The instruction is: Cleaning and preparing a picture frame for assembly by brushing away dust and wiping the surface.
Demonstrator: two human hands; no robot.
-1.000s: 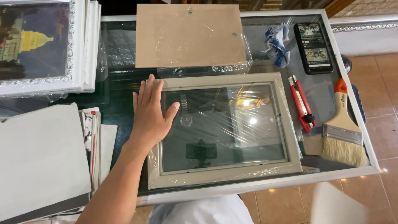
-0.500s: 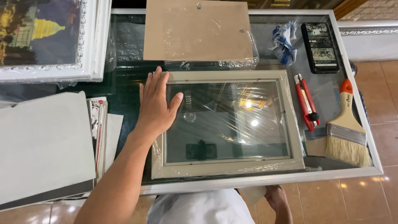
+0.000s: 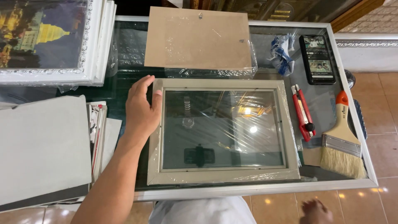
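A grey-beige picture frame (image 3: 224, 176) wrapped in clear film lies flat on the glass table (image 3: 257, 191), its glass pane reflecting lights. My left hand (image 3: 141, 110) lies flat along the frame's left rail, thumb on the top-left corner, fingers stretched beside the edge. My right hand (image 3: 316, 211) shows only partly, low at the bottom edge below the table front; nothing is seen in it. A brown backing board (image 3: 198, 38) on crumpled film lies just beyond the frame.
Right of the frame lie a red utility knife (image 3: 303, 112), a wide paintbrush (image 3: 343, 141), a black phone (image 3: 317, 59) and a blue-white cloth (image 3: 282, 52). White-framed pictures (image 3: 49, 41) are stacked far left; a grey board (image 3: 41, 145) covers magazines at near left.
My left hand slid from the glass pane leftward onto the frame's left rail. My right hand has come into view at the bottom edge.
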